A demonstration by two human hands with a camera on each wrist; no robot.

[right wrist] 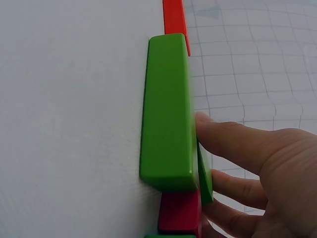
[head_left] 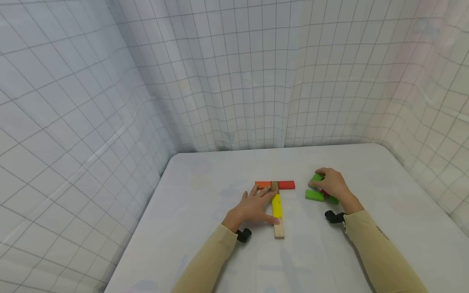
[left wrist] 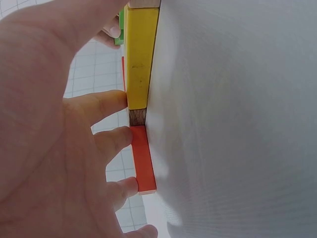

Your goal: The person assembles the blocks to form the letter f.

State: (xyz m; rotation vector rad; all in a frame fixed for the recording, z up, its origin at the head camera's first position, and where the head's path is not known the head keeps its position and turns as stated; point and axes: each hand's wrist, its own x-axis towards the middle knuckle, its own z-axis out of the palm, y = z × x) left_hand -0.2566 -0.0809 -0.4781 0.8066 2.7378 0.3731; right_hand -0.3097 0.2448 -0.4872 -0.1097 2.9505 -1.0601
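Observation:
My left hand (head_left: pixel 253 207) lies with spread fingers over a T of wooden blocks. Its fingertips touch the orange block (left wrist: pixel 143 158) and the yellow block (head_left: pixel 277 208), while the thumb is at the plain wood block (head_left: pixel 279 231). A dark brown block (head_left: pixel 275 186) sits between the orange block and the red block (head_left: pixel 287 185) at the top. On the right, my right hand (head_left: pixel 335 184) pinches a green block (head_left: pixel 316 178) between thumb and fingers. Beside it lie a second green block (head_left: pixel 314 195), a dark red block (right wrist: pixel 179 212) and another green block (head_left: pixel 333 200), partly hidden by the hand.
The blocks lie on a white-covered table (head_left: pixel 205 183). White curtains with a grid pattern (head_left: pixel 234 81) stand behind it and at both sides. Black wrist mounts (head_left: pixel 334 217) stick out below both hands.

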